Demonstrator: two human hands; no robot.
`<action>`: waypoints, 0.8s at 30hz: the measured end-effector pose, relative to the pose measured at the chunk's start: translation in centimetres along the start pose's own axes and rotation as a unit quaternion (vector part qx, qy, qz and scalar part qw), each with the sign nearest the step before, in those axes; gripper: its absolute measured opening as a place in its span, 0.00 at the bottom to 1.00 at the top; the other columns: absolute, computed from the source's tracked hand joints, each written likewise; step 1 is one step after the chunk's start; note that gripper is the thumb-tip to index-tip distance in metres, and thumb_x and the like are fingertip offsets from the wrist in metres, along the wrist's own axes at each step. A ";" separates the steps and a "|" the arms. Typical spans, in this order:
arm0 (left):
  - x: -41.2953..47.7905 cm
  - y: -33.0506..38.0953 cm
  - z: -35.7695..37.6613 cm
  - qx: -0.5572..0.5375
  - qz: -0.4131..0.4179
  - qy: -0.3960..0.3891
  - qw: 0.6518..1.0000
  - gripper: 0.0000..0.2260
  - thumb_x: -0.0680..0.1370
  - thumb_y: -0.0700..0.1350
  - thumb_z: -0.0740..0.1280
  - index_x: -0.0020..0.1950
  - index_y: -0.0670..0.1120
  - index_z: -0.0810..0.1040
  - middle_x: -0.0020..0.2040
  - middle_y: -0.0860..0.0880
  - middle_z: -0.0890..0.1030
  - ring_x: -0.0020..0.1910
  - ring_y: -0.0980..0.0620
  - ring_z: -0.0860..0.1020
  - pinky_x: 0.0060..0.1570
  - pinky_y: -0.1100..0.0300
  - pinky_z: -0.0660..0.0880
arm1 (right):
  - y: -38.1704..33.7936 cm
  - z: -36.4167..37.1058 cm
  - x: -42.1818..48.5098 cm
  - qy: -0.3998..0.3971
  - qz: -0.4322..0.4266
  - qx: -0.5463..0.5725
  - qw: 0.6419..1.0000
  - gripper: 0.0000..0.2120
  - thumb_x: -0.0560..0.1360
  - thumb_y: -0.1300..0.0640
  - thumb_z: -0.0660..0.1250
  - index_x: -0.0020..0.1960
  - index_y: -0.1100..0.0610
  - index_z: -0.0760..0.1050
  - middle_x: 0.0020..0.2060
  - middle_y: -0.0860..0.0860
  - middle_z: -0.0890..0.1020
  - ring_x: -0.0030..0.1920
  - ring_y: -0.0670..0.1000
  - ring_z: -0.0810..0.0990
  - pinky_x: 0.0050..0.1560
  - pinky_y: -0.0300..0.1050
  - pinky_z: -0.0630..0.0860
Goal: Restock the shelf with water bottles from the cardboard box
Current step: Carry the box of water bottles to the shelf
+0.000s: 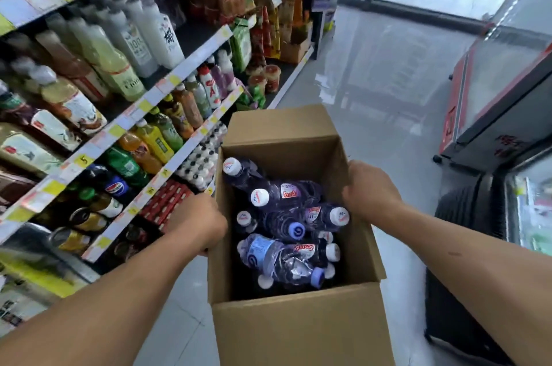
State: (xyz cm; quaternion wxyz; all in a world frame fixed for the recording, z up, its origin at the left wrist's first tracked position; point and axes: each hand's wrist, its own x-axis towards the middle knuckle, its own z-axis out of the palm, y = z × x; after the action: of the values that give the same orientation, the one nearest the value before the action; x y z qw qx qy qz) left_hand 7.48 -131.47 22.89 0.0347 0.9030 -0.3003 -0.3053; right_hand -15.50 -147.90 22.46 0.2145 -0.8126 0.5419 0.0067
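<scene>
Box (298, 330) between arms | left hand (198, 224) grips left wall | right hand (370, 189) grips right wall | bottles (283, 258) inside

Bare forearms (119, 291) (dark mark (454, 253) on right)

head cam | looks forward-down | close over cardboard box (298, 330) | shelf (140, 106) at left

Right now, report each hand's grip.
Left hand: grips the cardboard box by its left wall.
Right hand: grips its right wall.
</scene>
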 end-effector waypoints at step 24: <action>19.5 3.6 2.0 -0.071 -0.201 0.053 0.976 0.05 0.75 0.44 0.68 0.41 0.47 0.75 0.51 0.43 0.82 0.52 0.41 0.81 0.39 0.58 0.71 | -6.7 6.0 29.7 -0.109 -0.176 -0.094 0.974 0.11 0.72 0.64 0.63 0.54 0.62 0.70 0.47 0.63 0.81 0.49 0.65 0.81 0.43 0.51 0.76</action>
State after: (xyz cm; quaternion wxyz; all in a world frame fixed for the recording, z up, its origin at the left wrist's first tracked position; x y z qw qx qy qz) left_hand 16.82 -145.10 11.84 0.0530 0.9549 -0.0883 -0.2786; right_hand 4.04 -169.64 12.05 0.1933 -0.9059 0.3609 0.1085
